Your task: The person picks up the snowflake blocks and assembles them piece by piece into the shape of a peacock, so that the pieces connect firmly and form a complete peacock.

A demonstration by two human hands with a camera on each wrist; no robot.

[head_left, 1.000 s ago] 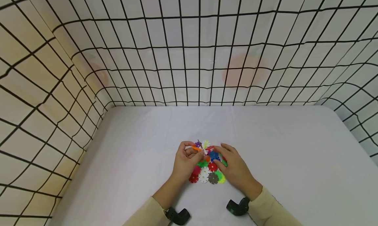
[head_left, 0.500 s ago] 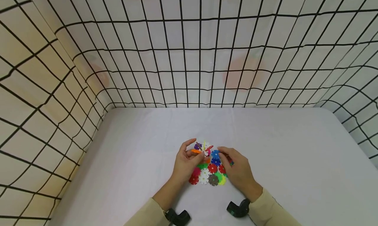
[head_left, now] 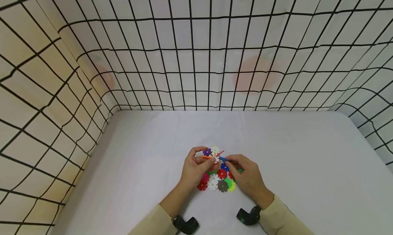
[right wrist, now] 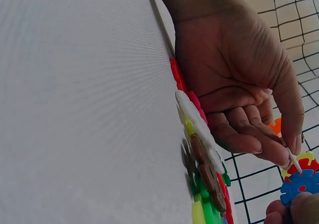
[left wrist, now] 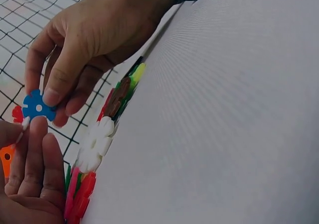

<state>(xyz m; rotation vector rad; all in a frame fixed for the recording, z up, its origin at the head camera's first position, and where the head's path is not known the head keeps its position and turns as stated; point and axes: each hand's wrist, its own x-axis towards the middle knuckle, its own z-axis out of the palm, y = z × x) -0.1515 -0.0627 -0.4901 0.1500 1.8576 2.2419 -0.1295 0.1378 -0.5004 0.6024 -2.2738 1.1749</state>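
Over worktop (head_left: 147, 146), right hand (head_left: 250, 177) pinches blue notched plastic disc (left wrist: 31, 106), left hand (head_left: 194, 170) white one (right wrist: 295, 163); likely light, stiff: we'd rim-grip!

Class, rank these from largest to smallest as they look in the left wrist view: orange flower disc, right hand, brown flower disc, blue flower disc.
1. Right hand
2. Blue flower disc, brown flower disc: too alike to rank
3. Orange flower disc, partly visible

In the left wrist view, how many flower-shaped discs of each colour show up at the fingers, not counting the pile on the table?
Blue disc: 1
Red disc: 1
White disc, edge-on: 1
Orange disc: 1
Total showing: 4
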